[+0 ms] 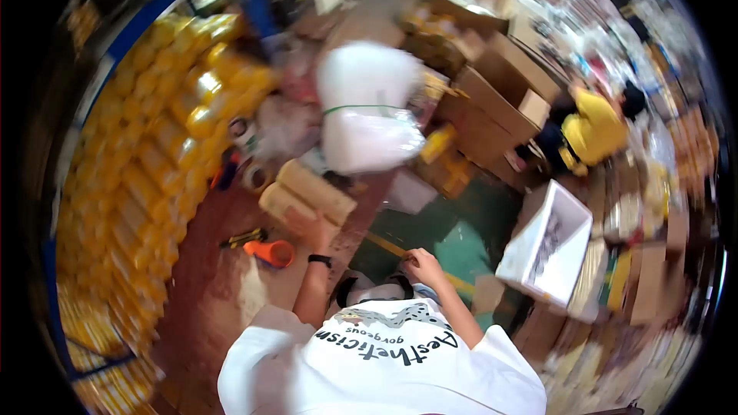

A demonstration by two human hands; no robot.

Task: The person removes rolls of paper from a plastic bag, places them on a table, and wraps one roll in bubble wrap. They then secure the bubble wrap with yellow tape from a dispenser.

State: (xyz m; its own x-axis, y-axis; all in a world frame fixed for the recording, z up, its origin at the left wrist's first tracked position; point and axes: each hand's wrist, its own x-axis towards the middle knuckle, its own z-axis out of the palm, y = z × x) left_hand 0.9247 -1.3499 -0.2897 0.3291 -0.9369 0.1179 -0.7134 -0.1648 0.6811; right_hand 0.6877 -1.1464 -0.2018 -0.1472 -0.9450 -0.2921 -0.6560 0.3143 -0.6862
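My left hand (309, 229), with a dark band on its wrist, lies against the near side of two tan cylindrical rolls (307, 194). Its fingers look outstretched, though motion blurs them. Close to that hand, an orange hollow round object (275, 253) sits on the reddish-brown surface. Beside it is a yellow and black hand tool (244, 239) whose kind I cannot make out. Over my lap, my right hand (423, 265) is closed with curled fingers, and whatever may be inside them is hidden.
A white plastic-wrapped bundle (369, 111) with a green strap stands ahead. Yellow wrapped goods (146, 161) are stacked at left. An open cardboard box (492, 107) and a white foam box (547, 246) are at right. A person in a yellow shirt (596, 131) crouches farther off.
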